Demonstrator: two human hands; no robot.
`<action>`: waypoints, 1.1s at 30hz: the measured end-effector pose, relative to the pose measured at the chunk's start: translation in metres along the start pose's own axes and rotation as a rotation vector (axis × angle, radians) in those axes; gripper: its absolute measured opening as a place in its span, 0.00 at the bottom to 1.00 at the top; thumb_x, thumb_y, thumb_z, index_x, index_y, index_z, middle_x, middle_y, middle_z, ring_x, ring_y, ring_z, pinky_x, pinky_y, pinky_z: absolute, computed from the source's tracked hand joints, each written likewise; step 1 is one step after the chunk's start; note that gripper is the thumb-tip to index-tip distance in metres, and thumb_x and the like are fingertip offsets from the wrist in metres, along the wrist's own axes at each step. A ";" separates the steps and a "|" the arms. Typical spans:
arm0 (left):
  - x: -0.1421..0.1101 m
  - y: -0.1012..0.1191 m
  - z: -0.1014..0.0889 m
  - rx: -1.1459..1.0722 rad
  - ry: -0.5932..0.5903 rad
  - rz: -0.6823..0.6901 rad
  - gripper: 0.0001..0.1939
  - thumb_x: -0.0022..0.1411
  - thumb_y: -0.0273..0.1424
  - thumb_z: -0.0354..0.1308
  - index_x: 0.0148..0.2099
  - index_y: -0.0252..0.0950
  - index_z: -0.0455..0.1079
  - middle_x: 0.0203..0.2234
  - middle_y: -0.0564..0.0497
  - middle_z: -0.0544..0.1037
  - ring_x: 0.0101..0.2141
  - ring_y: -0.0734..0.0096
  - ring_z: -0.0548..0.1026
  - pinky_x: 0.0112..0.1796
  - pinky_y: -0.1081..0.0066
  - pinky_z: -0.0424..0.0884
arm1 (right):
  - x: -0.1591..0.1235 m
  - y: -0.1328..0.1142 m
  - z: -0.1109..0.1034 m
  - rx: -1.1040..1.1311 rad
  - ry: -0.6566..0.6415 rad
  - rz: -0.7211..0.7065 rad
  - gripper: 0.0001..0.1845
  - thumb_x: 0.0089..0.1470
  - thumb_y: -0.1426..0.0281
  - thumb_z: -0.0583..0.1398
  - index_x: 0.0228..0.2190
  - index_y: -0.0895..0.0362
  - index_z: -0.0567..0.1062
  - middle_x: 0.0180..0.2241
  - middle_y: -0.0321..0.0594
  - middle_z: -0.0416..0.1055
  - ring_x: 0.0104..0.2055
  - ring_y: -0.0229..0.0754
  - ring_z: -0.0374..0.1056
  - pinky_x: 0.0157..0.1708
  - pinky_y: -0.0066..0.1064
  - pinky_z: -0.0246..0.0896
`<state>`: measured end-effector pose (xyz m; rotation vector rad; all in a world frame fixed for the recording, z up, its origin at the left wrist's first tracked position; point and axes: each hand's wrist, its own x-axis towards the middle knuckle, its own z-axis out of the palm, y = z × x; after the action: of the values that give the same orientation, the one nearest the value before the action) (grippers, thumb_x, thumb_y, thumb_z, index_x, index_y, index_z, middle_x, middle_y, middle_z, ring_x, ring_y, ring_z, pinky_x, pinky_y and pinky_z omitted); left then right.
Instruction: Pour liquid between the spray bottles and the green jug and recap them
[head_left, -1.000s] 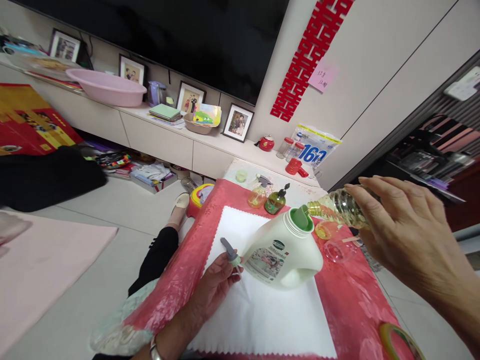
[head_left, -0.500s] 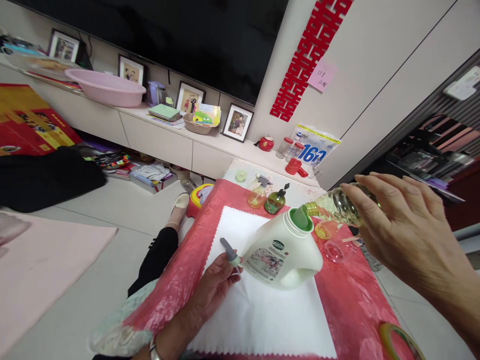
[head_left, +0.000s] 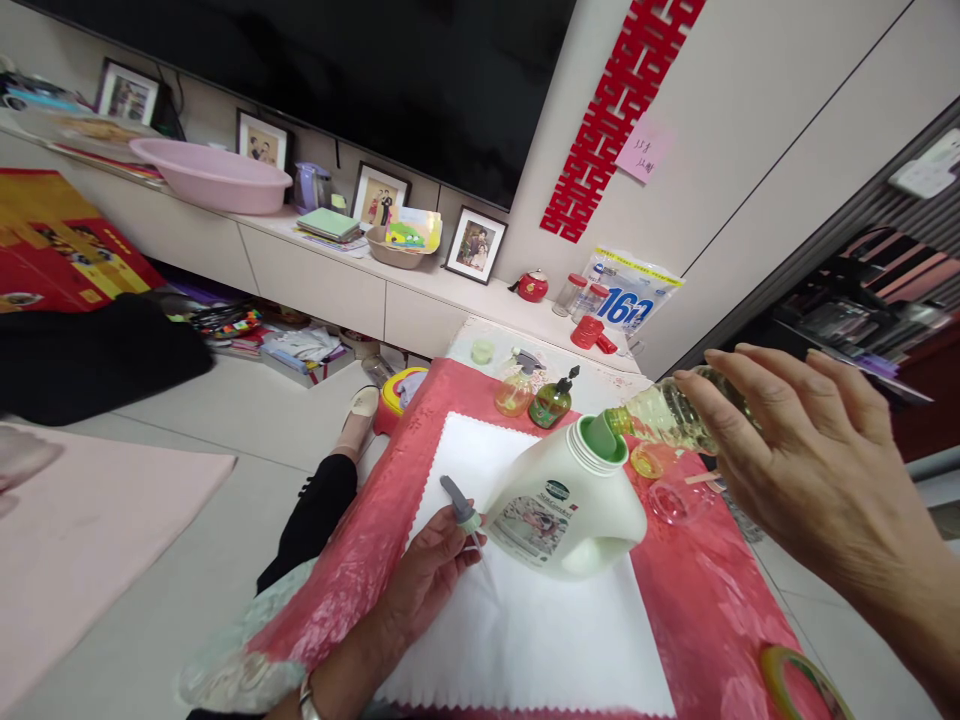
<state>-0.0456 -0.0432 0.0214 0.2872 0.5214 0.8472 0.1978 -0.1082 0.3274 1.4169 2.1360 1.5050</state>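
1. One long low cabinet (head_left: pixel 311 265), pale, along the wall; it bears framed photographs and a pink basin (head_left: pixel 214 175).
2. One television (head_left: pixel 337 90), black, wall-mounted above the cabinet, its screen dark.
3. One table covering (head_left: pixel 697 600), red and glossy, spread beneath the working items.
4. One white sheet (head_left: pixel 540 640), scalloped at the edges, laid flat over the red covering.
5. One pale green jug (head_left: pixel 525 480), labelled, with side handle, standing on the white sheet between the hands; cap off, green spout (head_left: pixel 600 436) showing in its neck.
6. Two bare hands. Right hand (head_left: pixel 802 440): fingers curled round a clear bottle, at the right of the jug. Left hand (head_left: pixel 427 570): fingertips pinching a grey spray head, just left of the jug; silver bracelet (head_left: pixel 308 697) at its wrist.
7. One clear bottle (head_left: pixel 664 415), ridged, tilted nearly level, its neck at the green spout; whether liquid is running cannot be told.
8. Two small bottles behind the jug: one amber-tinted spray bottle (head_left: pixel 515 392), one dark green pump bottle (head_left: pixel 551 402), both upright.
9. One tape roll (head_left: pixel 781 676), yellowish, near the table's right corner.
10. One grey spray head (head_left: pixel 456 497), pale green collar, thin tube pointing downward.
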 end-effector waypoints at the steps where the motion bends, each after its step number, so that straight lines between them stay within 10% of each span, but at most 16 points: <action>1: 0.000 0.000 0.000 0.000 0.003 0.000 0.27 0.41 0.36 0.80 0.45 0.38 0.79 0.38 0.50 0.83 0.34 0.72 0.79 0.37 0.71 0.72 | 0.000 -0.002 0.001 0.006 0.001 0.007 0.23 0.64 0.78 0.50 0.60 0.59 0.62 0.59 0.54 0.60 0.61 0.61 0.59 0.59 0.57 0.56; 8: 0.000 0.001 -0.001 0.003 -0.013 0.008 0.25 0.43 0.35 0.79 0.45 0.37 0.78 0.39 0.49 0.83 0.35 0.71 0.79 0.38 0.71 0.73 | -0.019 -0.012 0.011 0.134 -0.056 0.214 0.21 0.66 0.64 0.48 0.56 0.58 0.66 0.55 0.45 0.65 0.53 0.56 0.65 0.50 0.53 0.62; 16: -0.007 0.003 0.005 -0.002 -0.027 0.041 0.24 0.47 0.33 0.77 0.47 0.37 0.76 0.40 0.49 0.83 0.35 0.72 0.80 0.39 0.71 0.74 | -0.088 -0.059 -0.004 0.647 -0.159 0.565 0.47 0.62 0.33 0.49 0.67 0.53 0.59 0.59 0.43 0.62 0.55 0.52 0.65 0.44 0.44 0.64; 25: -0.020 0.028 0.016 -0.134 0.039 0.078 0.17 0.55 0.26 0.70 0.48 0.37 0.75 0.43 0.49 0.83 0.38 0.71 0.81 0.42 0.71 0.77 | -0.143 -0.196 -0.004 0.969 -0.323 0.556 0.32 0.70 0.50 0.50 0.64 0.58 0.59 0.57 0.45 0.62 0.55 0.50 0.63 0.50 0.42 0.64; 33: -0.034 0.037 0.033 -0.174 0.021 0.105 0.11 0.60 0.26 0.66 0.46 0.37 0.75 0.45 0.50 0.82 0.40 0.71 0.81 0.44 0.69 0.78 | -0.137 -0.236 0.002 1.012 -0.422 0.657 0.33 0.62 0.60 0.52 0.66 0.52 0.55 0.58 0.45 0.60 0.58 0.53 0.59 0.50 0.51 0.67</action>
<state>-0.0697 -0.0474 0.0764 0.1472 0.4523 0.9918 0.1323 -0.2210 0.0879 2.6163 2.3003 -0.0023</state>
